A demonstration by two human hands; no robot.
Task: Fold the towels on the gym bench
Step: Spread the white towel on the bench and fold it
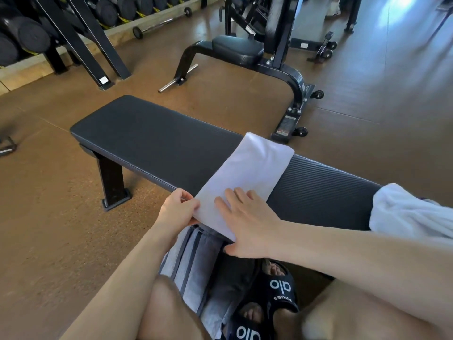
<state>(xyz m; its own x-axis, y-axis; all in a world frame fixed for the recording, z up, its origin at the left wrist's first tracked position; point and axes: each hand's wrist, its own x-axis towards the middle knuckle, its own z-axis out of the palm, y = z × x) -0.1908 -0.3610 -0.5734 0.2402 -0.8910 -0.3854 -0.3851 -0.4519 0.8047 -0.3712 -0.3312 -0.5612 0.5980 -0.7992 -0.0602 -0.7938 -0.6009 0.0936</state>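
white towel folded into a long strip, laid across the black gym bench from far edge to near edge, near end overhanging. left hand pinching the towel's near left corner, thumb on top, fingers curled beneath. right hand pressed flat on the near end, fingers straight and spread. second white towel bunched at the bench's right end. striped grey towel hanging below, near black slides on brown floor.

White towel folded across bench
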